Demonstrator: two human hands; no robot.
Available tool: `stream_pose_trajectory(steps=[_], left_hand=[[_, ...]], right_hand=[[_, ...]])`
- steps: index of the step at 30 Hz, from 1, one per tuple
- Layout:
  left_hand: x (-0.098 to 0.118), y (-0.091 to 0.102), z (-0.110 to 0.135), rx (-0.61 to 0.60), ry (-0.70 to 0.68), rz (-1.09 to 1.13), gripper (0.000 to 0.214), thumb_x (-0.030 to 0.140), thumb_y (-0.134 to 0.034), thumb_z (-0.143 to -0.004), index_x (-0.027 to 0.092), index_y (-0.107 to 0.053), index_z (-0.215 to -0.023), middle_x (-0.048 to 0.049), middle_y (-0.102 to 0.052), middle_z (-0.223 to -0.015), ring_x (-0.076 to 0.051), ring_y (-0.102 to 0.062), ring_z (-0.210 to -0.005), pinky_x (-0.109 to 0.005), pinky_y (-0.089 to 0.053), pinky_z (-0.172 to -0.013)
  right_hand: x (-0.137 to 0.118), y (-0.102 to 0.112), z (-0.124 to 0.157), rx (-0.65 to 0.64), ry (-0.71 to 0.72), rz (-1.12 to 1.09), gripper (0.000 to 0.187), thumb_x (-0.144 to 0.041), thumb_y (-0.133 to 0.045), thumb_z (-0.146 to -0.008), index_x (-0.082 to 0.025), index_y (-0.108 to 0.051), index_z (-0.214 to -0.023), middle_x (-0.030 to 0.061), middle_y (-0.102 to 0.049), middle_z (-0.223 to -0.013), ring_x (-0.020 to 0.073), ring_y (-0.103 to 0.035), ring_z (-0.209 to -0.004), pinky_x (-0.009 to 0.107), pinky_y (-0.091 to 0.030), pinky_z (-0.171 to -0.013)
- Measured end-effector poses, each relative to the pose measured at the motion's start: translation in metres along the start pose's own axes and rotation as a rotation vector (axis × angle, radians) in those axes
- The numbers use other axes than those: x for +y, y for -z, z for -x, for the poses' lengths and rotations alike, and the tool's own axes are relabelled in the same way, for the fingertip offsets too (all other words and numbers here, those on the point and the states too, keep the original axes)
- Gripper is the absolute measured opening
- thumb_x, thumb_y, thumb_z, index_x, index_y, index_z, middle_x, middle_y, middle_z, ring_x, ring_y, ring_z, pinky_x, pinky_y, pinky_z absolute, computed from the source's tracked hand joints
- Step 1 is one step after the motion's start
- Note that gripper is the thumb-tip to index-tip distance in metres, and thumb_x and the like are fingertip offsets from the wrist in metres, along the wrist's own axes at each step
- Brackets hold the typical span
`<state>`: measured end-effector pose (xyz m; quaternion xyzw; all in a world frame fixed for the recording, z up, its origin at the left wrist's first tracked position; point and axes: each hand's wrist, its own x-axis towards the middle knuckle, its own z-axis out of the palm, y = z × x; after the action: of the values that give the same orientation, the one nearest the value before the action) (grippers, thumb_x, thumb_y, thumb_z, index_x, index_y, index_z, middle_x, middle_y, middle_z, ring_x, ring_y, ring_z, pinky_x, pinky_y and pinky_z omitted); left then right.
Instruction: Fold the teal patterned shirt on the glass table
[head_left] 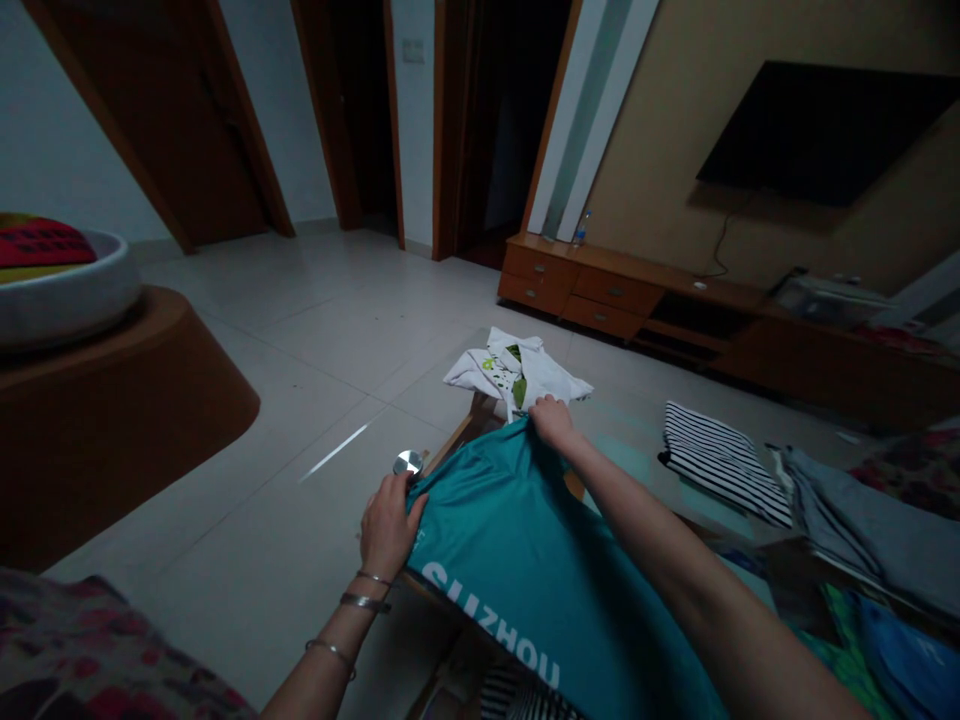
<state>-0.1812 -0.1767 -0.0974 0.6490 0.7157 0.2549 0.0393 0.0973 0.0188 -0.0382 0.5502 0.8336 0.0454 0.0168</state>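
Item: teal shirt (517,560), held up over a wooden table edge (452,437), its white lettering "SUZHOU" upside down to me. Left hand (388,527): fingers pinching the shirt's side edge, bracelets on the wrist. Right hand (553,420): fingers pinching its far edge, just beside a folded white shirt (514,372) with green print. Further right: striped shirt (720,462), grey clothes (855,530). (Open tile floor (300,400) to my left, room to move.)
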Motion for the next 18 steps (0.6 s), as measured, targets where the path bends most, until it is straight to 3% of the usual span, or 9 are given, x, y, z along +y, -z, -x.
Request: stream_pose_trajectory(steps=[2,7,10,14,16,18], left_hand=[[-0.001,0.001,-0.002,-0.023,0.02,0.027,0.035,0.037,-0.047,-0.09,0.018,-0.051,-0.12,-0.0081,-0.057,-0.105,-0.022,-0.056,-0.094,-0.031,-0.045,-0.079],[0.001,0.005,-0.016,-0.124,0.003,0.061,0.039,0.033,-0.057,-0.084,0.021,-0.054,-0.121,-0.0078,-0.055,-0.107,-0.022,-0.053,-0.099,-0.031,-0.044,-0.084],[0.01,0.008,-0.023,-0.131,-0.064,0.0,0.031,0.027,-0.062,-0.079,0.024,-0.06,-0.11,-0.0081,-0.054,-0.111,-0.026,-0.047,-0.108,-0.037,-0.039,-0.09],[0.021,0.011,-0.022,-0.111,-0.166,-0.036,0.012,0.018,-0.058,-0.078,0.022,-0.061,-0.089,-0.0086,-0.055,-0.114,-0.027,-0.043,-0.113,-0.042,-0.033,-0.093],[0.022,0.011,-0.021,-0.11,-0.221,-0.013,0.013,0.012,-0.053,-0.077,0.021,-0.059,-0.085,-0.008,-0.057,-0.113,-0.025,-0.044,-0.113,-0.042,-0.03,-0.096],[0.021,0.011,-0.021,-0.136,-0.234,0.021,0.018,0.008,-0.051,-0.076,0.021,-0.058,-0.085,-0.0072,-0.059,-0.107,-0.024,-0.047,-0.11,-0.041,-0.028,-0.097]], right_hand=[[-0.014,0.003,-0.002,0.01,0.053,-0.032,0.028,-0.013,-0.042,-0.09,-0.011,-0.069,-0.098,0.0192,-0.062,-0.103,0.0268,-0.049,-0.103,0.037,-0.037,-0.084],[-0.064,-0.002,-0.003,-0.033,0.45,-0.366,0.025,-0.033,-0.058,-0.088,-0.018,-0.066,-0.107,0.0084,-0.063,-0.106,0.0195,-0.051,-0.099,0.03,-0.036,-0.083],[-0.083,-0.009,0.004,0.002,0.469,-0.375,0.026,-0.037,-0.066,-0.081,-0.017,-0.066,-0.099,0.008,-0.062,-0.104,0.0202,-0.048,-0.099,0.03,-0.035,-0.082],[-0.085,-0.01,0.024,0.06,0.476,-0.354,0.01,-0.023,-0.065,-0.08,-0.016,-0.062,-0.087,0.0061,-0.061,-0.094,0.019,-0.047,-0.093,0.029,-0.033,-0.079],[-0.081,-0.009,0.034,0.064,0.478,-0.379,0.011,-0.017,-0.061,-0.08,-0.015,-0.06,-0.091,0.005,-0.06,-0.091,0.0177,-0.048,-0.089,0.029,-0.033,-0.079],[-0.077,-0.009,0.04,0.057,0.479,-0.436,0.024,-0.016,-0.062,-0.08,-0.015,-0.058,-0.103,0.0049,-0.061,-0.094,0.0172,-0.049,-0.088,0.029,-0.033,-0.081]])
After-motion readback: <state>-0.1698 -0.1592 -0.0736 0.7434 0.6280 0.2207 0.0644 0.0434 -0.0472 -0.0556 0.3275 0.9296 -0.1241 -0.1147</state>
